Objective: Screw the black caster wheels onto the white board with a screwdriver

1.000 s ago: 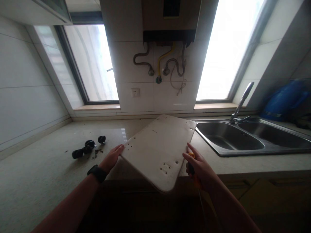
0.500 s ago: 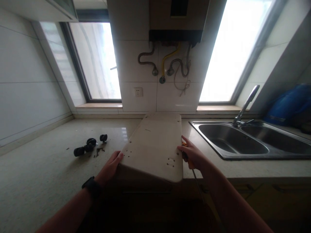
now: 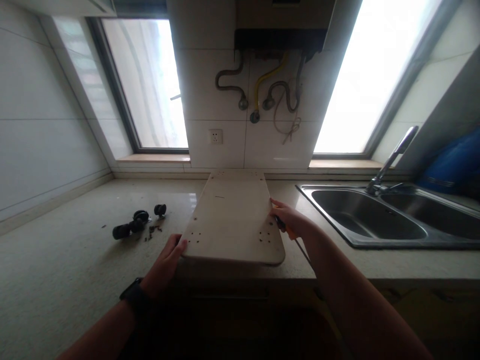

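"Head view — where's the board [image 3: 232, 215]?"
"Over the counter [image 3: 82, 260], room toward the sink [image 3: 390, 244]. Left hand [image 3: 165, 260] at its corner — can't tell if pinching; right hand [image 3: 291, 217], fingers round a screwdriver [image 3: 291, 233], at its edge."

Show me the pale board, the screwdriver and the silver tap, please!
Pale board [image 3: 230, 220]: head view, middle of its flat top.
Screwdriver [image 3: 291, 233]: head view, its orange handle.
Silver tap [image 3: 406, 140]: head view, upper end of its spout.

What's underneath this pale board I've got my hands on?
Countertop shows on both sides of the board and along its near edge, so it likely runs underneath. The board hides its own underside and anything directly below, so I can't tell what else is there.
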Tool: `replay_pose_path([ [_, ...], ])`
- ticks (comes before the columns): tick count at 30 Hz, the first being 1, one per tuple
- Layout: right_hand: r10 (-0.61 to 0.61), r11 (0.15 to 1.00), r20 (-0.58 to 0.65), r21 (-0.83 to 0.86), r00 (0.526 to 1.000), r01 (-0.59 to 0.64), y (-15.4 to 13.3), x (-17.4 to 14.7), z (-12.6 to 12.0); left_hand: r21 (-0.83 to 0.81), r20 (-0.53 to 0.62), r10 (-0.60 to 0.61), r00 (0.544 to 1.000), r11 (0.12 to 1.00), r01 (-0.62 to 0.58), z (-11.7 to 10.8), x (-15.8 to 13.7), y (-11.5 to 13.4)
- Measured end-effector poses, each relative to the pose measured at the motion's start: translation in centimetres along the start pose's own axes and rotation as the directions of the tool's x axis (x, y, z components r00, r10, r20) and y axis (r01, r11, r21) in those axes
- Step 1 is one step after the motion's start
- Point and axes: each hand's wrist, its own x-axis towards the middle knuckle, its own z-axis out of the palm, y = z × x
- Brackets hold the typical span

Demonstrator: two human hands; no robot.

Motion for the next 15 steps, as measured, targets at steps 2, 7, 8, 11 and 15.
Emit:
replay_pose_path([
  [2, 0.010, 1.000, 0.004, 0.004, 1.000, -0.010, -0.09, 0.41, 0.02, -0.011, -0.004, -0.011, 1.000, 1.000, 0.011, 0.15, -0.11, -0.06],
  [7, 0.014, 0.998, 0.004, 0.054, 1.000, -0.015, -0.12, 0.43, -0.04, 0.018, -0.042, 0.028, 0.999, 0.999, -0.028, 0.33, -0.39, 0.05],
  [8, 0.017, 0.998, 0.000, 0.068, 1.000, -0.017, -0.13, 0.42, -0.06, 0.029, -0.051, 0.040, 0.998, 0.999, -0.038, 0.32, -0.40, 0.12],
  [11, 0.023, 0.994, -0.009, 0.103, 1.000, -0.022, -0.10, 0.58, -0.07, 0.037, -0.053, 0.056, 0.997, 0.998, -0.054, 0.21, -0.29, 0.31],
  [15, 0.004, 0.990, -0.017, 0.140, 1.000, -0.002, 0.19, 1.02, -0.06, 0.016, -0.053, 0.049, 0.997, 0.999, -0.048, 0.21, -0.05, 0.46],
])
